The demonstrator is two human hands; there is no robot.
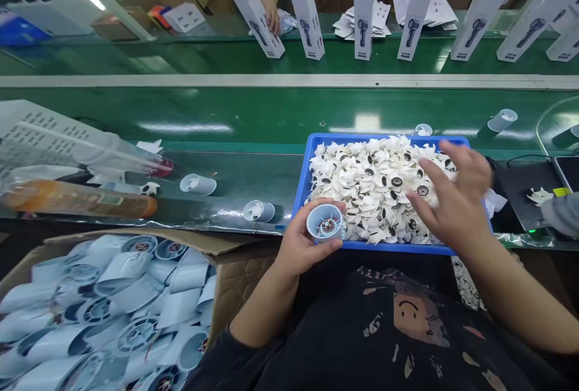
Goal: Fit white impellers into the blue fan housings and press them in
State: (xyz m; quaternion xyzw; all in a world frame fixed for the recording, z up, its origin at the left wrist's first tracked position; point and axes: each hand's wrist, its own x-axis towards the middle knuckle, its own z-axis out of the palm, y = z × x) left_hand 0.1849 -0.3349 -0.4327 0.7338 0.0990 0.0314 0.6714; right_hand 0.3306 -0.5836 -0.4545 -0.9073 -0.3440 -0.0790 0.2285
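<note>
My left hand is wrapped around a light blue plastic fan housing, its open end facing up. Inside the housing, spokes and a reddish motor part show. Over the right side of a blue tray hovers my right hand, fingers spread, with nothing visible in it. White fan blades with dark round hubs fill the tray in a heap.
A cardboard box of blue housings stands at lower left. More housings lie along the bench. Upright white boxes line the far belt, where two people work. A bottle lies at left; a gloved hand shows at right.
</note>
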